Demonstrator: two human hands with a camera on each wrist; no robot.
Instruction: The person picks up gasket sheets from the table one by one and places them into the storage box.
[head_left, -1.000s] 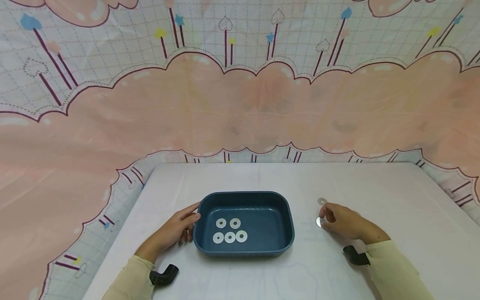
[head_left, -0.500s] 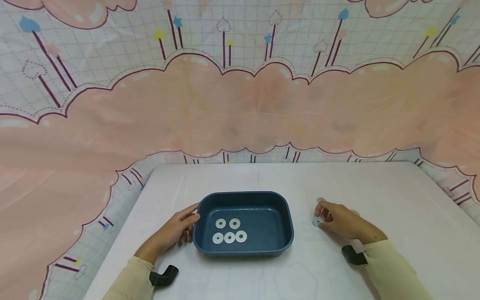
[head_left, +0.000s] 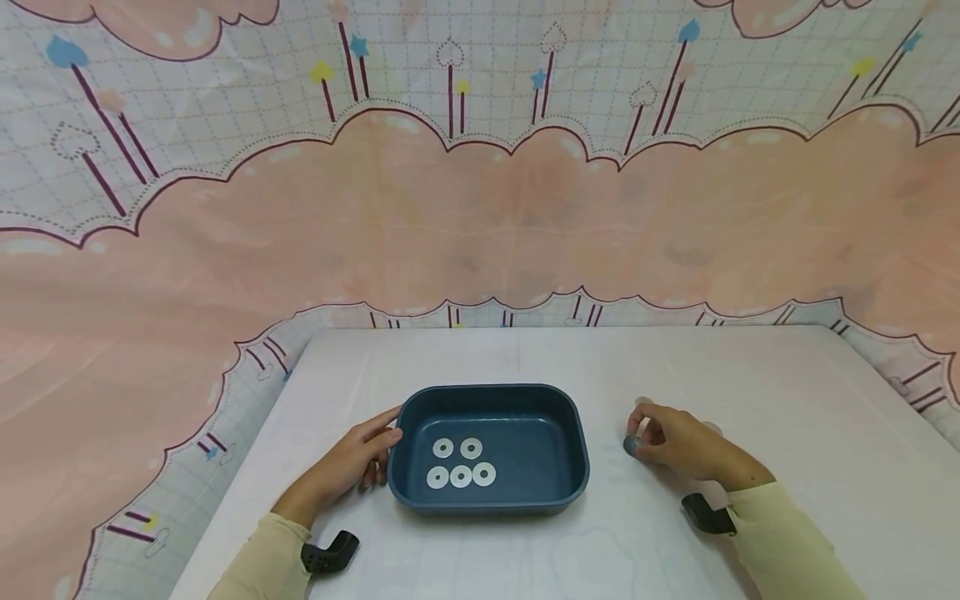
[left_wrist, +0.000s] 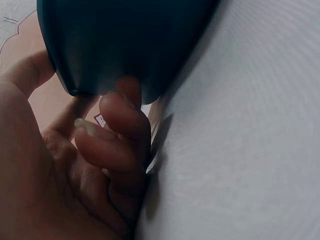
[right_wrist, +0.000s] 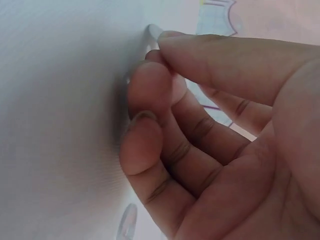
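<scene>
A dark blue tray [head_left: 489, 388] stands on the white table and holds several white washers [head_left: 461, 476]. My left hand [head_left: 381, 447] holds the tray's left end, thumb along the rim and fingers curled against the outer wall [left_wrist: 125, 45]. To the right of the tray, my right hand [head_left: 636, 437] pinches a grey washer [head_left: 632, 446] between thumb and fingers, tilted up on its edge just above the table. In the right wrist view the fingertips [right_wrist: 150, 80] close on that washer's edge [right_wrist: 153, 31]. Another washer [head_left: 642, 402] lies just beyond the hand, partly hidden.
The white table [head_left: 787, 392] stretches away to the right and behind the tray. A patterned pink cloth [head_left: 480, 217] hangs behind and around it. One more washer [right_wrist: 127, 222] lies flat on the table below my right fingers.
My right hand has shifted slightly left toward the tray with the washer tipped up in its fingers, and it now covers more of the far washer. The left hand and tray have not moved.
</scene>
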